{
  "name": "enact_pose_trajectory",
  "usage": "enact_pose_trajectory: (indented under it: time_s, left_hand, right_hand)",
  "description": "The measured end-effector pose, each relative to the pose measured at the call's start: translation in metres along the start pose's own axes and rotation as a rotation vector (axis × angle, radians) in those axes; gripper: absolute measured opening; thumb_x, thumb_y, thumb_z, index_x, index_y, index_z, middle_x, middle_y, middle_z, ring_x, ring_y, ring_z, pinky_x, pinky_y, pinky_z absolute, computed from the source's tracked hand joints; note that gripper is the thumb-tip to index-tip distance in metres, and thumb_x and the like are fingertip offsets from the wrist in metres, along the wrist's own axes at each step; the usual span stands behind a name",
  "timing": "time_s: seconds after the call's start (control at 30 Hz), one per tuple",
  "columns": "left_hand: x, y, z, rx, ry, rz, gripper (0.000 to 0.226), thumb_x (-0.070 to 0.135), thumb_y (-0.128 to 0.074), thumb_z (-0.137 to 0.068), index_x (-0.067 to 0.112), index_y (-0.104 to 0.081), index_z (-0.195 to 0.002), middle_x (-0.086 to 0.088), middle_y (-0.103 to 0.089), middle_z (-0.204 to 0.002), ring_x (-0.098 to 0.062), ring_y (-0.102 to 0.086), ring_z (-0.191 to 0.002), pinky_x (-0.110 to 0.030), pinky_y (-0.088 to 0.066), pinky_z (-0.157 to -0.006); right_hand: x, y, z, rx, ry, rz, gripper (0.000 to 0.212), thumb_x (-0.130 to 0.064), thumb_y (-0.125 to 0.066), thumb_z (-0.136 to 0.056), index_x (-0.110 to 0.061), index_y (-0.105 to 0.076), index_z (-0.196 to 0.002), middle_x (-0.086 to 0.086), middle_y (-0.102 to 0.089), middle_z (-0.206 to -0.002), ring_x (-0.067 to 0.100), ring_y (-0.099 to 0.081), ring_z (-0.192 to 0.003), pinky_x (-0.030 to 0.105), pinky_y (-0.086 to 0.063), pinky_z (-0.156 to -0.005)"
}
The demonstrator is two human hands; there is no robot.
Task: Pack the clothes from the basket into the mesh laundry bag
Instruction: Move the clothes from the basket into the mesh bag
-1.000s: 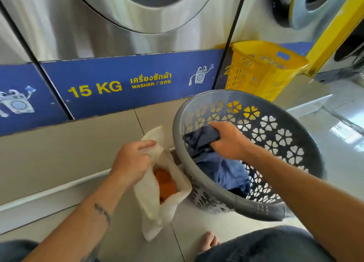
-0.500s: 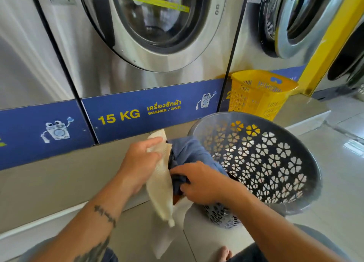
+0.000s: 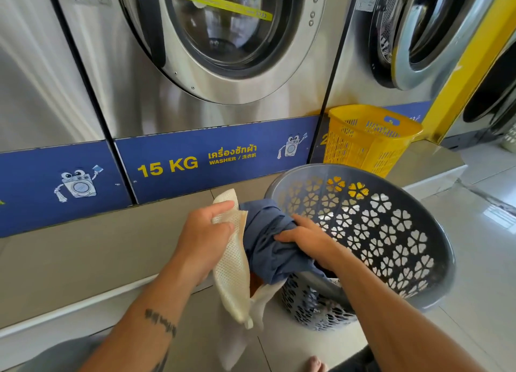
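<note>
My left grip (image 3: pixel 206 237) clenches the top edge of the cream mesh laundry bag (image 3: pixel 231 271), holding it up just beside the grey basket (image 3: pixel 442 248). My right grip (image 3: pixel 307 240) grasps a bunched blue garment (image 3: pixel 268 243) at the bag's mouth, over the basket's near rim. Something orange shows inside the bag.

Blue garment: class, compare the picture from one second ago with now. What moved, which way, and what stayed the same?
The right hand, gripping the blue garment throughout, carried it out of the grey basket and leftward to the mouth of the mesh bag. The left hand still holds the bag's edge; the orange cloth stays inside it, and the yellow basket has not moved.
</note>
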State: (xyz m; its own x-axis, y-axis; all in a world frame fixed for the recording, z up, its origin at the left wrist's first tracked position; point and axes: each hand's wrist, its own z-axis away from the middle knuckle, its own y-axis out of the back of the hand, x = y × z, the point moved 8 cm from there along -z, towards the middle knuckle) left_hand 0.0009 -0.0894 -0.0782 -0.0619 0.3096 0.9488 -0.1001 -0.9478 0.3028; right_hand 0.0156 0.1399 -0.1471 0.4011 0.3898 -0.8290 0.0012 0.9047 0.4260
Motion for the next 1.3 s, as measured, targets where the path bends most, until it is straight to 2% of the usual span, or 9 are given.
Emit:
enact_pose_trajectory:
  time_s: [0.13,0.23,0.43,0.57,0.67,0.8,0.93,1.07,1.3]
  left_hand:
    - [0.002,0.000,0.000,0.012,-0.010,0.016,0.054,0.003,-0.057,-0.089,0.030,-0.062,-0.135,0.004,-0.062,-0.132,0.013,-0.051,-0.065,-0.008,-0.039,-0.059]
    - [0.005,0.000,0.000,0.031,-0.020,0.063,0.052,0.001,-0.057,-0.089,0.027,-0.062,-0.135,0.002,-0.058,-0.131,0.024,-0.052,-0.053,0.000,-0.039,-0.048]
    - [0.011,0.014,0.002,0.052,-0.022,0.134,0.051,0.000,-0.056,-0.087,0.031,-0.067,-0.127,0.009,-0.060,-0.123,0.014,-0.062,-0.078,-0.007,-0.049,-0.065]
    - [0.011,0.018,0.005,0.042,-0.018,0.119,0.053,-0.004,-0.054,-0.089,0.028,-0.065,-0.130,0.013,-0.061,-0.113,0.018,-0.052,-0.051,0.002,-0.037,-0.045]
    - [0.010,0.019,0.006,0.024,-0.015,0.121,0.054,-0.005,-0.053,-0.089,0.025,-0.063,-0.133,0.005,-0.054,-0.131,0.027,-0.050,-0.051,0.003,-0.036,-0.044]
    - [0.011,0.016,0.006,-0.006,-0.034,0.071,0.054,-0.003,-0.054,-0.089,0.027,-0.063,-0.133,0.004,-0.052,-0.145,0.015,-0.055,-0.093,-0.002,-0.038,-0.059]
    - [0.004,0.011,0.006,-0.010,0.008,0.052,0.054,-0.002,-0.055,-0.088,0.029,-0.064,-0.132,-0.001,-0.054,-0.144,0.012,-0.053,-0.079,-0.005,-0.039,-0.056]
    - [-0.006,0.001,0.009,-0.019,0.052,0.076,0.054,-0.003,-0.055,-0.087,0.026,-0.065,-0.131,0.000,-0.061,-0.134,-0.002,-0.054,-0.099,-0.017,-0.041,-0.081]
    - [-0.015,0.000,0.012,-0.132,0.064,0.150,0.049,0.000,-0.061,-0.084,0.031,-0.071,-0.121,0.000,-0.065,-0.129,-0.017,-0.064,-0.113,-0.039,-0.053,-0.099]
  right_hand:
    - [-0.049,0.008,0.024,0.268,0.341,0.446,0.018,-0.025,-0.063,-0.077,-0.022,-0.051,-0.090,-0.002,-0.061,-0.079,0.021,-0.058,-0.070,0.042,-0.051,-0.060]
    - [-0.085,-0.018,0.062,0.401,0.636,0.648,0.023,-0.025,-0.062,-0.075,-0.020,-0.049,-0.093,-0.003,-0.056,-0.086,0.018,-0.051,-0.072,0.033,-0.042,-0.057]
    - [-0.058,-0.083,0.068,0.008,0.698,1.135,0.044,-0.054,-0.053,-0.077,-0.025,-0.065,-0.108,-0.002,-0.057,-0.104,0.025,-0.050,-0.102,0.040,-0.038,-0.092]
    - [-0.077,-0.044,0.068,0.047,0.714,0.591,0.050,-0.030,-0.061,-0.077,-0.024,-0.066,-0.126,-0.002,-0.063,-0.122,0.019,-0.055,-0.116,0.037,-0.045,-0.103]
    - [-0.056,0.002,0.045,0.235,0.448,0.645,0.076,-0.039,-0.062,-0.074,-0.038,-0.038,-0.146,0.005,-0.039,-0.146,0.033,-0.036,-0.135,0.053,-0.039,-0.109]
    - [-0.009,0.002,0.023,-0.042,0.086,0.251,0.075,-0.033,-0.080,-0.078,-0.036,-0.041,-0.142,0.006,-0.052,-0.137,0.026,-0.058,-0.117,0.044,-0.052,-0.097]
    - [-0.028,0.000,0.032,0.123,0.259,0.469,0.044,-0.035,-0.072,-0.075,-0.031,-0.050,-0.112,-0.005,-0.067,-0.099,0.020,-0.065,-0.083,0.040,-0.056,-0.070]
    - [-0.075,-0.015,0.068,0.305,0.490,0.837,0.045,-0.030,-0.061,-0.075,-0.029,-0.048,-0.118,-0.005,-0.064,-0.101,0.025,-0.063,-0.082,0.037,-0.052,-0.066]
    - [-0.038,-0.102,0.067,-0.168,0.468,0.463,0.021,-0.015,-0.061,-0.082,-0.029,-0.047,-0.090,-0.005,-0.058,-0.093,0.022,-0.059,-0.089,0.030,-0.047,-0.075]
